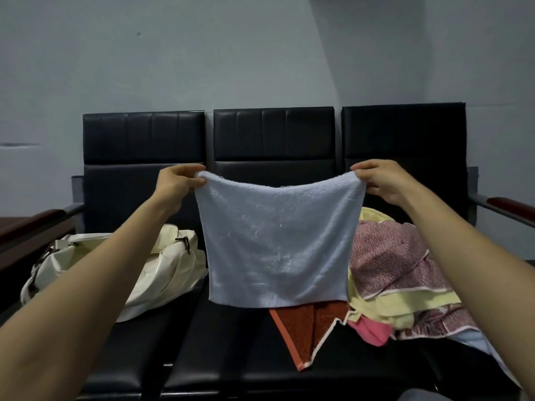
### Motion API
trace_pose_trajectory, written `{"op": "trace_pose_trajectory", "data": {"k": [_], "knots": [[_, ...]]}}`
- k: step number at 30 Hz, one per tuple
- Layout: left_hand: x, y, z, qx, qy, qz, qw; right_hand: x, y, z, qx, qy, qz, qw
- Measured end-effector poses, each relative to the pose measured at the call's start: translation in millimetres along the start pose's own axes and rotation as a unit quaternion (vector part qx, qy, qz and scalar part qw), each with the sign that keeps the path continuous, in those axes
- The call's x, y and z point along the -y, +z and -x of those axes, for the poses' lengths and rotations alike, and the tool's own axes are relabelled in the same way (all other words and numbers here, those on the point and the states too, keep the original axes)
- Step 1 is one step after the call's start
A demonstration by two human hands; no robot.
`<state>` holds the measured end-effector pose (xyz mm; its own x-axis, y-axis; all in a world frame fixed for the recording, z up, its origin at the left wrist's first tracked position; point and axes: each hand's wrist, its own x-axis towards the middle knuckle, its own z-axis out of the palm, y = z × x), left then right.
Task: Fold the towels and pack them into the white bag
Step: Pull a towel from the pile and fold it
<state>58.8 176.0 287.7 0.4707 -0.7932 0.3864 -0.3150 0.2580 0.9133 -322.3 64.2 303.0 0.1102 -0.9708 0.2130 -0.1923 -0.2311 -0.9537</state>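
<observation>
Two bare forearms reach in from the lower corners of the head view, and both hands are closed in pinches on the top corners of a pale blue towel. The left hand grips its upper left corner between thumb and curled fingers, and the right hand grips the upper right.

The towel hangs in the air over the middle of a row of black padded seats, flat face toward the camera. Its top edge runs left to right and sags between the grips. It looks close to square, so no long axis stands out. Whether its lower edge touches anything below is unclear.

The white bag lies on the left seat, partly covered by the left forearm; its opening cannot be made out. On the right a heap of towels, patterned maroon, yellow and pink, is hidden at its left side by the hanging towel and crossed by the right forearm. A rust-red towel juts out beneath the blue one.
</observation>
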Motion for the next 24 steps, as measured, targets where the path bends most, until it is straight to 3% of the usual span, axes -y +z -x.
{"op": "trace_pose_trajectory", "data": {"k": [3,7,12,19,24], "knots": [[4.9,-0.9,-1.7,0.0,-0.007,0.007,1.0,2.7,-2.1,2.5,0.109,0.018,0.1,0.989],[10.5,-3.0,-3.0,-0.008,0.009,-0.009,1.0,-1.7,0.2,-1.4,0.098,-0.03,0.29,0.952],[17.2,-4.1,-15.6,-0.019,0.029,-0.031,0.999,-4.8,5.4,-12.2,0.037,-0.105,0.325,0.939],[32.3,0.3,-59.0,0.002,0.12,-0.298,0.947,-17.5,27.9,-59.0,0.012,-0.135,0.342,0.93],[34.0,11.1,-92.4,-0.074,0.098,-0.311,0.943,-19.2,45.2,-92.2,-0.039,-0.142,0.329,0.933]]}}
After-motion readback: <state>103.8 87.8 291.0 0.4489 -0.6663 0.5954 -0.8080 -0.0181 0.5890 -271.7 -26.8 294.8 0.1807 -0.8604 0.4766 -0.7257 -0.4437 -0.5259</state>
